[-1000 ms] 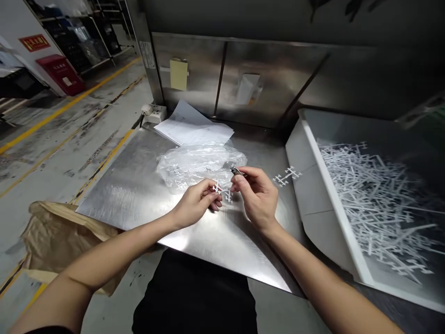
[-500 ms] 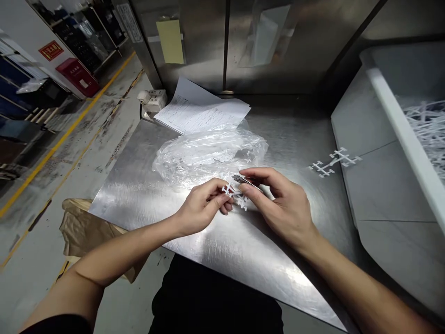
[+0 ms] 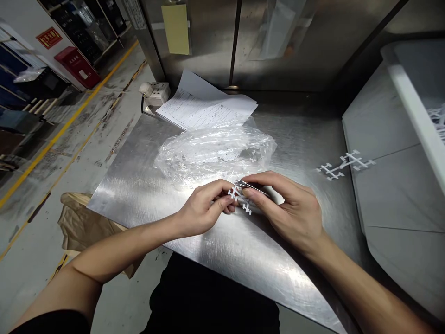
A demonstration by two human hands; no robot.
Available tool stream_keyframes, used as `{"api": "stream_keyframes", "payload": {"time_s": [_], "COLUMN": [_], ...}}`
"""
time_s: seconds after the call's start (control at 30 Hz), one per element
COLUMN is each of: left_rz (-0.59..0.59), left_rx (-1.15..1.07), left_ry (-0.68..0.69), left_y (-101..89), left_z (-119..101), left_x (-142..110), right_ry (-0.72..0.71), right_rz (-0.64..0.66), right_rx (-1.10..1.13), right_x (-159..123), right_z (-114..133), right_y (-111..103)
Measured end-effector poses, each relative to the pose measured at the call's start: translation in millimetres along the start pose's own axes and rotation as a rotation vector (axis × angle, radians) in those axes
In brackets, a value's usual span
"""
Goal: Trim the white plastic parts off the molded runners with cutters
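My left hand [image 3: 205,208] is closed, pinching a small white plastic sprue [image 3: 245,208] with short branched ends between thumb and fingers. My right hand [image 3: 292,208] grips a slim metal tool [image 3: 251,186] that looks like tweezers, between thumb and forefinger. Its tips lie at the upper part of the sprue, close to the left fingertips; whether they pinch it I cannot tell. Just beyond both hands, a crumpled clear plastic bag [image 3: 215,150] rests on the metal table [image 3: 215,253], with small white pieces visible in it.
Another branched white sprue [image 3: 346,164] lies to the right, against a grey bin [image 3: 392,185] that contains more white pieces. Printed sheets [image 3: 208,106] and a power socket [image 3: 158,94] are at the back. Brown paper [image 3: 85,222] sits below the table's left edge.
The whole view has shifted slightly. In my left hand the white sprue has turned a little, and the metal tool in my right hand now lies flatter across its top.
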State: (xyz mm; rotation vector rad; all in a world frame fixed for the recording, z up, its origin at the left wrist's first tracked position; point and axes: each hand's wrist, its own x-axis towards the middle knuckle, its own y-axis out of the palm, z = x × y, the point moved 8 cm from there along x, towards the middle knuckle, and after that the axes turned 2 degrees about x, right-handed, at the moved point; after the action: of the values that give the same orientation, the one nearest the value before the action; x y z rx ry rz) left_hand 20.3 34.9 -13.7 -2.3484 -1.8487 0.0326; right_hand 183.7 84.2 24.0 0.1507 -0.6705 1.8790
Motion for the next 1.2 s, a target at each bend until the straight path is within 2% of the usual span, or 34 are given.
{"api": "stream_keyframes", "payload": {"time_s": [0.27,0.43,0.6,0.8,0.93,1.07,1.2], "left_rz": [-0.015,-0.029,-0.066,-0.069,-0.063,-0.063,-0.066], "left_rx": [0.261,0.346,0.447,0.388,0.307,0.271,0.251], "left_ry": [0.197,0.203,0.223,0.063,-0.008,-0.054,-0.044], "left_y": [-1.1,-0.8,-0.6,-2.6,-2.7,-2.5,-2.4], "left_z": [-16,-17,-19,-8,-3,1,2], "left_x": [-1,-1,-1,2,4,5,3], "right_ry": [0.01,0.031,0.137,0.295,0.329,0.288,0.159], "right_rz": [0.023,0.064,-0.004,-0.039,-0.036,-0.045,-0.045], "right_rx": [-0.048,-0.041,0.06,0.192,0.2,0.168,0.071], "right_x": [-3,-1,-3,-7,-7,-6,-4], "right_z": [-2,-4,-10,-31,-37,-30,-12], "right_y": [1,4,5,12,14,9,3]}}
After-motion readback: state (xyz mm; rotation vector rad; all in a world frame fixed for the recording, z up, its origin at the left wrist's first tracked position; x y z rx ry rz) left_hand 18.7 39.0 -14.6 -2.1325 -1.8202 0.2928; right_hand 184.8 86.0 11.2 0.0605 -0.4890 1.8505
